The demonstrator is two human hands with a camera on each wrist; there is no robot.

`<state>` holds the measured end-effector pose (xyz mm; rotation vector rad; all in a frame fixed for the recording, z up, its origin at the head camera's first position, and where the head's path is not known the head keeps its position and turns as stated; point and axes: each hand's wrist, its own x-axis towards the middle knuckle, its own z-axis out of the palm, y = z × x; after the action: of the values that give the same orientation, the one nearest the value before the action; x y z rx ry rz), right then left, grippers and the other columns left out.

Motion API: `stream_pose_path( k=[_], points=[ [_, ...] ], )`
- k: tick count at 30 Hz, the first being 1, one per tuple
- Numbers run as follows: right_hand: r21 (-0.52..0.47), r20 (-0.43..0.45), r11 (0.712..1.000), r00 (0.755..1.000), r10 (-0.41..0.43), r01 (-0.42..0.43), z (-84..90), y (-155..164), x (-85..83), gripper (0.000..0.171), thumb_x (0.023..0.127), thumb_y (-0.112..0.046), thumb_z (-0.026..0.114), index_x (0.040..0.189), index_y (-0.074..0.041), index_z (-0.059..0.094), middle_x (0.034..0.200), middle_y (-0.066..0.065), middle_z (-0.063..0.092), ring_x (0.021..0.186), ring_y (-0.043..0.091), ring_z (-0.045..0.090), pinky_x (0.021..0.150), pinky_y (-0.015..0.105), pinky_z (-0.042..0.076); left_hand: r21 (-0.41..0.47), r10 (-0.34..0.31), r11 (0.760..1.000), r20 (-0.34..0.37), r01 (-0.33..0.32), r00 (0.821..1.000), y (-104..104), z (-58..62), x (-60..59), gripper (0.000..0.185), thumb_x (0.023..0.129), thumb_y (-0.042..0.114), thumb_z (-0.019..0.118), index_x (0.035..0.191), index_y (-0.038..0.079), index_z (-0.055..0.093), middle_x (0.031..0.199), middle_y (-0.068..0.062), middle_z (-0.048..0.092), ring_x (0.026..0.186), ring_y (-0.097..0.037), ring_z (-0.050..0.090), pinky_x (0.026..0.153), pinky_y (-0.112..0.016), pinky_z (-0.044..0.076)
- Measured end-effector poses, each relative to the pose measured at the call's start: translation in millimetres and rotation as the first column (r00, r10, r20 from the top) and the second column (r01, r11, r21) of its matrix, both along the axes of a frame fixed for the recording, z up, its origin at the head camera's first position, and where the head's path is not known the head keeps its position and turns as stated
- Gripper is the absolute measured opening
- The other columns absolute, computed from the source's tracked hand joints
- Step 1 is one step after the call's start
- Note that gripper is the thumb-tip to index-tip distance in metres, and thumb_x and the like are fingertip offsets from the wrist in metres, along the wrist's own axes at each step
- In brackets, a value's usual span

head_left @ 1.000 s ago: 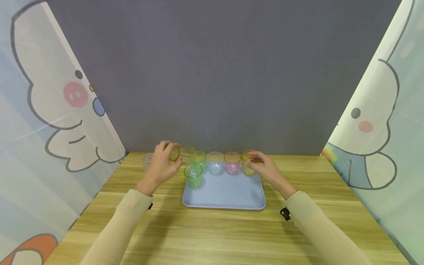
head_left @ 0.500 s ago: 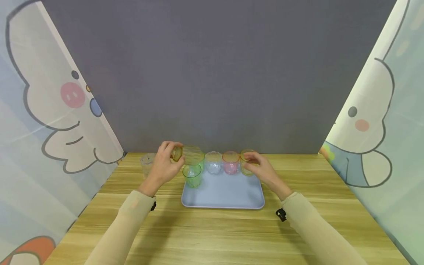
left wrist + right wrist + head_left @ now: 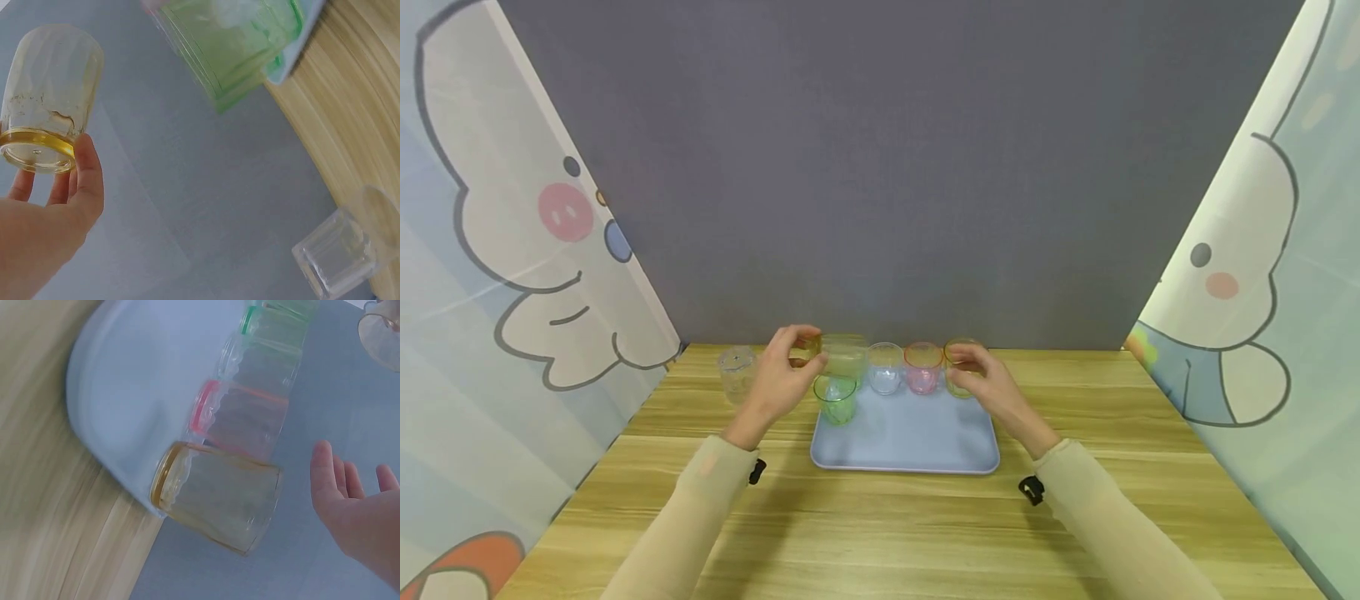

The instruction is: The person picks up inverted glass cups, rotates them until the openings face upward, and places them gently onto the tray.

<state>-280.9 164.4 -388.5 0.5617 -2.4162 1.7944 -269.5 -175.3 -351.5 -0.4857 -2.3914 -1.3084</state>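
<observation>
L hand (image 3: 782, 379) pinching yellow glass (image 3: 842, 356) by base, tipped sideways; clear glass (image 3: 737, 375) on surface (image 3: 880, 542) to hand's L. R hand (image 3: 998, 387) holds nothing, fingers apart, nr 2nd yellow glass (image 3: 215, 497) on tray (image 3: 910, 442).

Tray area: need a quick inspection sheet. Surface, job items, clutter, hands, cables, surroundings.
Surface: wood-grain table with a pale blue tray on it.
Job items: green cups, a clear cup, a pink cup and a yellow cup on the tray; another clear cup off it, to the left; one held yellow-tinted cup.
Clutter: nothing seen.
Left hand: holds that last cup by its base end, sideways in the head view.
Right hand: holds nothing, beside the yellow cup.
Cables: nothing seen.
Surroundings: grey panel behind, cartoon-print curtains both sides.
</observation>
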Motion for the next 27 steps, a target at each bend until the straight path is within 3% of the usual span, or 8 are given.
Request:
stream_pose_path(
  k=[7,11,17,27],
  points=[
    [-0.021,-0.01,1.0,1.0,0.005,-0.005,1.4,-5,-1.6,0.051,0.097,-0.019,0.067,0.141,0.0,0.053,0.137,0.029,0.052,0.127,0.04,0.051,0.099,0.041,0.046,0.052,-0.025,0.998,0.047,0.023,0.999,5,1.1,-0.2,0.04,0.098,0.019,0.067,0.133,0.004,0.058,0.127,-0.012,0.056,0.116,-0.029,0.053,0.093,-0.049,0.051],
    [-0.043,-0.007,0.999,1.0,0.014,-0.014,-0.2,-7,-2.8,0.05,0.096,-0.018,0.068,0.141,-0.001,0.054,0.137,0.027,0.053,0.126,0.038,0.051,0.096,0.035,0.05,0.085,-0.036,0.996,0.076,0.029,0.996,6,-1.4,-0.9,0.04,0.099,0.02,0.066,0.134,0.004,0.057,0.129,-0.012,0.056,0.116,-0.03,0.054,0.095,-0.05,0.05],
    [-0.083,-0.007,0.996,1.0,0.028,-0.028,-2.2,-11,-1.8,0.051,0.096,-0.016,0.067,0.141,0.001,0.052,0.135,0.026,0.054,0.125,0.037,0.051,0.091,0.028,0.053,0.128,-0.051,0.991,0.095,0.039,0.994,9,-5.7,-1.5,0.038,0.099,0.02,0.065,0.133,0.006,0.057,0.13,-0.012,0.057,0.117,-0.03,0.055,0.096,-0.051,0.05],
    [-0.085,-0.027,0.996,0.999,0.031,-0.033,-2.1,-15,1.1,0.049,0.096,-0.015,0.066,0.141,0.001,0.053,0.135,0.022,0.055,0.126,0.037,0.052,0.093,0.028,0.052,0.165,-0.094,0.983,0.111,0.075,0.989,17,-12.9,-0.2,0.036,0.099,0.017,0.065,0.132,0.004,0.058,0.127,-0.013,0.059,0.116,-0.029,0.056,0.095,-0.047,0.05]
  ],
)
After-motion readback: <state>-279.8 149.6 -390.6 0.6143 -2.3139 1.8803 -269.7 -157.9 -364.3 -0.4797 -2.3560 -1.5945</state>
